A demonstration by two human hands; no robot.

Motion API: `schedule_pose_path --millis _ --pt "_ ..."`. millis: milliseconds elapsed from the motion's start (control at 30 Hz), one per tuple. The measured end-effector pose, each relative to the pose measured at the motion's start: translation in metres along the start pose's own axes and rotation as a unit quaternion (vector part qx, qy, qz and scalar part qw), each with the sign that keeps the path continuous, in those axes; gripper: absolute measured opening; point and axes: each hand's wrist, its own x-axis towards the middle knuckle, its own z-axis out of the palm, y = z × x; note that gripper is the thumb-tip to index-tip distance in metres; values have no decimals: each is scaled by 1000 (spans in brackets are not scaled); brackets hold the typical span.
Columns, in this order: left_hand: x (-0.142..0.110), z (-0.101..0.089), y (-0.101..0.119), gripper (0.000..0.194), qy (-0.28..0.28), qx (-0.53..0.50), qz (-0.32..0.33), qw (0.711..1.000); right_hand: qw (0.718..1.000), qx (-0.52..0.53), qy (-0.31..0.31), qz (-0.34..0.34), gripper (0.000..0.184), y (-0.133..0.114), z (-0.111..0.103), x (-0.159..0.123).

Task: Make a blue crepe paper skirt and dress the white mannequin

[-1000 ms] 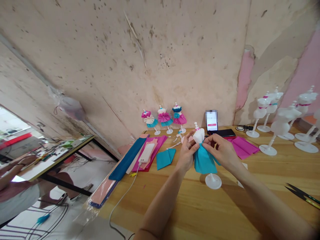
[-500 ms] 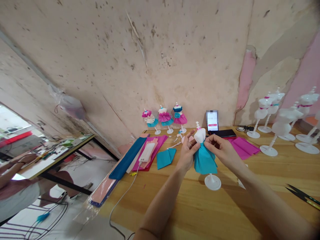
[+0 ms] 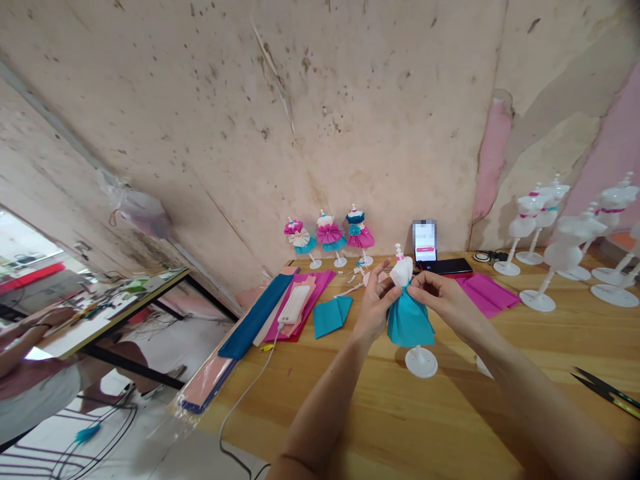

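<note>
Turquoise skirt cloth (image 3: pixel 411 323) is gathered round the waist of a small white dress form (image 3: pixel 401 272), straight ahead of me over the wooden table (image 3: pixel 350 407). My left hand (image 3: pixel 375 303) pinches the gathers on one side, fingers narrowed; my right hand (image 3: pixel 440 297) nips them opposite, thumb against forefinger. Folded turquoise pieces (image 3: pixel 331 317) lie near my left wrist, black scissors (image 3: pixel 605 389) well off to the right.
</note>
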Motion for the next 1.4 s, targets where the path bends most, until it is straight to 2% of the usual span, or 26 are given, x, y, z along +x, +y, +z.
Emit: schedule_pose_path --millis 167,300,500,800,1167,1400 --pt "0 1 2 79 8 -3 -7 1000 1000 22 2 9 31 3 -1 0" --pt "1 2 2 81 14 -4 5 1000 1000 -16 18 19 33 2 0 1" --pt "2 1 -1 79 12 -2 18 1000 999 -47 23 -1 34 4 0 3" --pt "0 0 1 81 3 5 -1 1000 999 34 -8 13 32 9 -1 2" --pt "1 -1 -1 82 16 -25 -6 1000 999 48 -3 14 32 6 1 1" --pt "1 -1 0 78 7 -39 -19 999 995 84 -31 36 32 2 -2 2"
